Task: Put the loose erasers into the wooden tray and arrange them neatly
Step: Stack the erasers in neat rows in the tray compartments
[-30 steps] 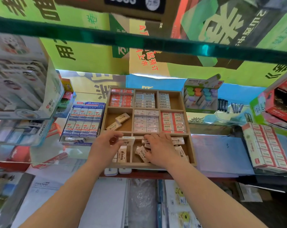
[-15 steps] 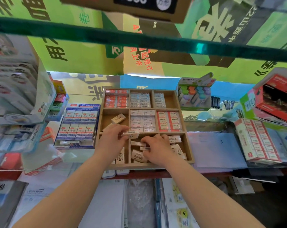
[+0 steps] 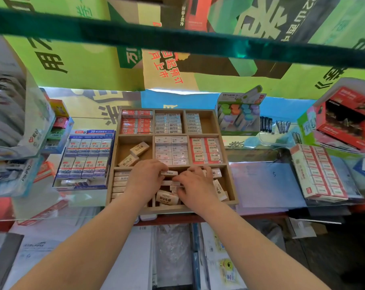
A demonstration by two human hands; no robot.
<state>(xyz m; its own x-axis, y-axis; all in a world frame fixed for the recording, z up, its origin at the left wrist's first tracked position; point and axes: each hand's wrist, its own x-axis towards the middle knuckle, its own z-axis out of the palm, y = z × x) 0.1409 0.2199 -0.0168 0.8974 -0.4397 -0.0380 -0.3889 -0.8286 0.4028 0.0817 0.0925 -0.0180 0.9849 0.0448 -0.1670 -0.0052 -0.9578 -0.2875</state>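
Wooden tray (image 3: 169, 209): loose erasers (image 3: 167, 198) jumbled front row; 2 tilted, middle-left compartment.

Only the person's arms showed in the head view. The left forearm (image 3: 89, 243) and the right forearm (image 3: 246, 243) were bare from wrist to the lower edge of the picture, smooth and widening toward the elbow. The left hand (image 3: 145, 178) and the right hand (image 3: 195, 187) were bare as well, with rounded knuckles; the nails were too small to make out.
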